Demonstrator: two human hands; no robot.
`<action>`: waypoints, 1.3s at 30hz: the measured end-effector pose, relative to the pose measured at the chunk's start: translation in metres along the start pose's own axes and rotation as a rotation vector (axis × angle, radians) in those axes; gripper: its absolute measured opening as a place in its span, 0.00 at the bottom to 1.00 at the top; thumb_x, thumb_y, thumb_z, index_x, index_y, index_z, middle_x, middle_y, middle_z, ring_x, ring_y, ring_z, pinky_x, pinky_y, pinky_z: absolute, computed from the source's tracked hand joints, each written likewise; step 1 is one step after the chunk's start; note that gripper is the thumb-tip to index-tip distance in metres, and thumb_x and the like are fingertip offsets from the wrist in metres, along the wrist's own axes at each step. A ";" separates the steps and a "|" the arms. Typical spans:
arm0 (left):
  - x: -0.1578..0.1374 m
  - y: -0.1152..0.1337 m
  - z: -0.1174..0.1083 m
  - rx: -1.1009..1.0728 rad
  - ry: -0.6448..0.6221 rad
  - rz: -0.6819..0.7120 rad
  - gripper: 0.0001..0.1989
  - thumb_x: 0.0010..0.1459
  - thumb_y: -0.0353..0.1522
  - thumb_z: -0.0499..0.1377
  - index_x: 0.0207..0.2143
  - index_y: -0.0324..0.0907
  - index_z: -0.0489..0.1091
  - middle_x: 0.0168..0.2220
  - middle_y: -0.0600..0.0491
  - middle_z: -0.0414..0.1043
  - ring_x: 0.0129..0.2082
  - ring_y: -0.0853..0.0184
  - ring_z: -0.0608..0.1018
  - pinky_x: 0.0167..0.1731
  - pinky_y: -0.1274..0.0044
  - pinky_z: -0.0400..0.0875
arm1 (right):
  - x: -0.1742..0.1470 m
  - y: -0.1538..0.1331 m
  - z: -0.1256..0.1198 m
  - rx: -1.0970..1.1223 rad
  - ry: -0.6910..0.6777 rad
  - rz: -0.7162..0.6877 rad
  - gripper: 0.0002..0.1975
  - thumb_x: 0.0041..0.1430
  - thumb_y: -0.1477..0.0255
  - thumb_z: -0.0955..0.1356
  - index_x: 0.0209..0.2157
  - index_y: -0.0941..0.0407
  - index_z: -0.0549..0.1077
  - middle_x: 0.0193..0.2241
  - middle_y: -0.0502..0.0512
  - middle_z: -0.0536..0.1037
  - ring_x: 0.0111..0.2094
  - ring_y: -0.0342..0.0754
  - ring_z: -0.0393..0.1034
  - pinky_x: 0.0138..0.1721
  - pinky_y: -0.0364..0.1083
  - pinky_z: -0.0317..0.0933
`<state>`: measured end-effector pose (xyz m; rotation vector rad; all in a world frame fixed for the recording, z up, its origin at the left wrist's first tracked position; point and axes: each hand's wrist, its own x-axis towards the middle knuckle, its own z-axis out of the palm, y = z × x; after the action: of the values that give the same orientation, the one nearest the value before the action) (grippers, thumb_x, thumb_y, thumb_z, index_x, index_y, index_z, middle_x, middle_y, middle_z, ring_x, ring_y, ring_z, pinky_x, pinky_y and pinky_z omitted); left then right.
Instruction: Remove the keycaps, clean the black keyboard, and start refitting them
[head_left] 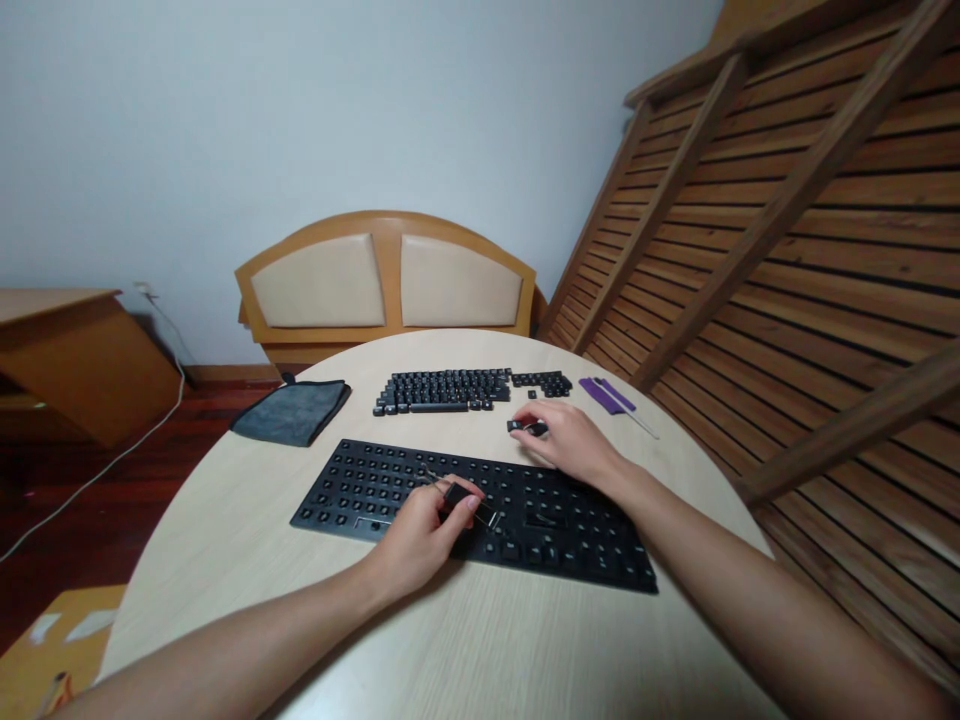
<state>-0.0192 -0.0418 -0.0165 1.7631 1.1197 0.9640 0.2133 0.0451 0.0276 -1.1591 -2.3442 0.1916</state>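
A black keyboard (pixel 352 468) lies slanted on the table, with bare switches over most of it and a few keycaps (pixel 534 553) along its near edge. Over its middle, my left hand (pixel 420 525) is closed around a keycap puller (pixel 456 495) with a black handle and thin wire ends. The wires reach down to the keyboard's surface. Beyond the keyboard's far edge, my right hand (pixel 566 437) pinches small black keycaps (pixel 516 426) just above the table; the exact number is hard to see. Past it, loose keycaps (pixel 450 390) lie in rows arranged like a keyboard.
A folded dark grey cloth (pixel 292 412) lies at the table's left. To the right are a purple brush-like tool (pixel 607 395) and a thin metal rod (pixel 641 424). The round table (pixel 225 560) stands before a wooden headboard (pixel 390 270); a slatted wooden frame (pixel 787 250) leans at right.
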 end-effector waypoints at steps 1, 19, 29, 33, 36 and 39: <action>0.001 0.000 0.000 0.002 -0.002 -0.003 0.14 0.68 0.37 0.51 0.41 0.39 0.73 0.31 0.53 0.72 0.30 0.67 0.72 0.32 0.75 0.66 | 0.010 0.007 0.000 -0.073 -0.012 0.007 0.06 0.63 0.68 0.68 0.39 0.55 0.76 0.39 0.53 0.80 0.42 0.49 0.74 0.46 0.47 0.64; 0.002 -0.002 0.001 0.000 -0.021 -0.030 0.15 0.68 0.38 0.51 0.42 0.38 0.74 0.39 0.48 0.76 0.37 0.63 0.76 0.39 0.72 0.68 | 0.076 0.042 0.039 -0.486 -0.237 0.237 0.11 0.62 0.71 0.66 0.45 0.54 0.76 0.41 0.61 0.81 0.44 0.57 0.76 0.43 0.49 0.64; 0.003 -0.002 0.002 0.014 -0.018 -0.031 0.15 0.68 0.38 0.52 0.41 0.39 0.74 0.36 0.49 0.75 0.36 0.63 0.75 0.39 0.72 0.68 | 0.075 0.038 0.045 -0.522 -0.228 0.255 0.13 0.65 0.68 0.65 0.48 0.53 0.75 0.43 0.61 0.81 0.46 0.57 0.75 0.46 0.49 0.64; 0.003 -0.002 0.002 0.019 -0.018 -0.025 0.15 0.68 0.37 0.52 0.39 0.39 0.74 0.36 0.50 0.75 0.35 0.63 0.75 0.39 0.72 0.68 | 0.076 0.039 0.045 -0.523 -0.228 0.258 0.12 0.65 0.66 0.65 0.47 0.52 0.75 0.43 0.61 0.81 0.46 0.56 0.75 0.46 0.49 0.63; 0.002 -0.002 0.002 0.017 -0.019 -0.015 0.14 0.68 0.37 0.52 0.40 0.39 0.74 0.36 0.50 0.75 0.35 0.64 0.75 0.38 0.72 0.68 | 0.076 0.039 0.046 -0.522 -0.224 0.258 0.12 0.65 0.66 0.66 0.47 0.52 0.75 0.43 0.60 0.81 0.45 0.56 0.76 0.45 0.49 0.64; 0.002 -0.002 0.002 0.022 -0.022 -0.016 0.14 0.68 0.37 0.52 0.40 0.39 0.74 0.35 0.50 0.75 0.35 0.64 0.75 0.38 0.72 0.68 | 0.076 0.039 0.046 -0.520 -0.213 0.258 0.13 0.64 0.66 0.66 0.49 0.51 0.75 0.43 0.60 0.81 0.45 0.56 0.76 0.45 0.49 0.64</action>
<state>-0.0176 -0.0399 -0.0186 1.7755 1.1323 0.9244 0.1792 0.1329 0.0038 -1.7671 -2.5002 -0.2349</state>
